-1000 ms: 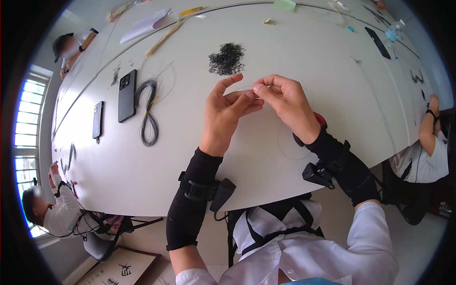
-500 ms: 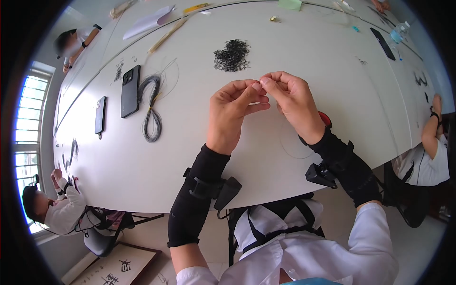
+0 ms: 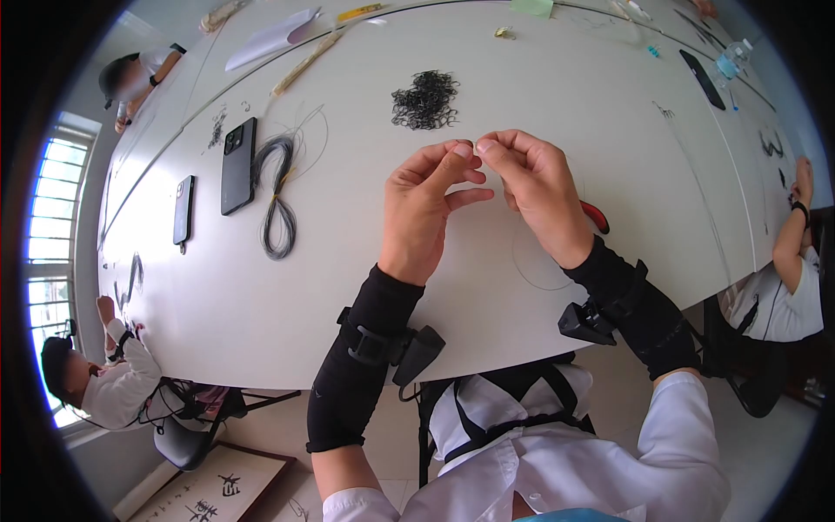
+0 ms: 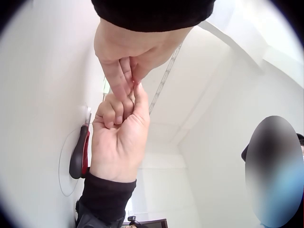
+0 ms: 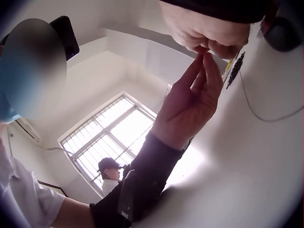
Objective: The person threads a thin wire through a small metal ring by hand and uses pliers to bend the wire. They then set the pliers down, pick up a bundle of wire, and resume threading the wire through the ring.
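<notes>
Above the table, the left hand [image 3: 417, 209] and right hand [image 3: 544, 196] meet at the fingertips, thumb and forefinger of each pinching. What they pinch looks like a fine wire, mostly hidden by the fingertips. In the left wrist view the left hand [image 4: 137, 42] is above the right hand [image 4: 118, 137]; the right wrist view has the left hand [image 5: 187, 111] below the right hand [image 5: 209, 31]. A thin wire loop [image 3: 522, 270] curves beside the right wrist. Red-and-black handled pliers [image 3: 597, 217] lie partly behind that wrist. Beyond the hands sits a pile of black curled pieces [image 3: 424, 100].
Left of the hands lie a coil of grey wire [image 3: 277, 228], a large phone [image 3: 238, 165] and a smaller phone [image 3: 183, 209]. A bottle [image 3: 732, 59] and another phone [image 3: 702, 78] are at the far right. Other people sit around the table.
Compared with a second ago, the left hand's raised forefinger has come down to its thumb, and the hands are closer together. Since half a second ago, the fingertips have parted slightly.
</notes>
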A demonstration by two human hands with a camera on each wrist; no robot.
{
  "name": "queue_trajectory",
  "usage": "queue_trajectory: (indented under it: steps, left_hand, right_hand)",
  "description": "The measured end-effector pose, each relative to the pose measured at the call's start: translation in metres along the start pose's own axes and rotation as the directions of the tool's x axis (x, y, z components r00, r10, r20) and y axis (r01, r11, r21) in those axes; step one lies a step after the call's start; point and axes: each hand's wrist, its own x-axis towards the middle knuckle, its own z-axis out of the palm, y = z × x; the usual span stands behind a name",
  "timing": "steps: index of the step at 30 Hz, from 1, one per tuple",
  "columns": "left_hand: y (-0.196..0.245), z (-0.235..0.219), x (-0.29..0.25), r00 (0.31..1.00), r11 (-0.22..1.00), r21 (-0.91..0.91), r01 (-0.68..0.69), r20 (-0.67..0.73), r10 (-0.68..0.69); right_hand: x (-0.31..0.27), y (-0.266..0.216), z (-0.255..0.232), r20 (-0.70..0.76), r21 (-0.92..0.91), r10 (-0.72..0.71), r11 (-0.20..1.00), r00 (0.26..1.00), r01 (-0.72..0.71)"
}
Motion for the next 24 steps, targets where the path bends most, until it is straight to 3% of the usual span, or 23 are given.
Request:
queue_trajectory:
  steps: [6, 24]
  left_hand:
    - [0.0015, -0.0002, -0.0002, 1.000, 1.000, 0.004, 0.018, -0.022, -0.018]
    - [0.0096, -0.0015, 0.0002, 0.999, 0.995, 0.089, 0.037, 0.035, -0.040]
  right_hand:
    - [-0.0010, -0.0055, -0.0023, 0.022, 0.049, 0.107, 0.993, 0.994, -0.108]
    - [-0.0021, -0.0052, -0.0026, 0.059, 0.018, 0.147, 0.989, 0.987, -0.148]
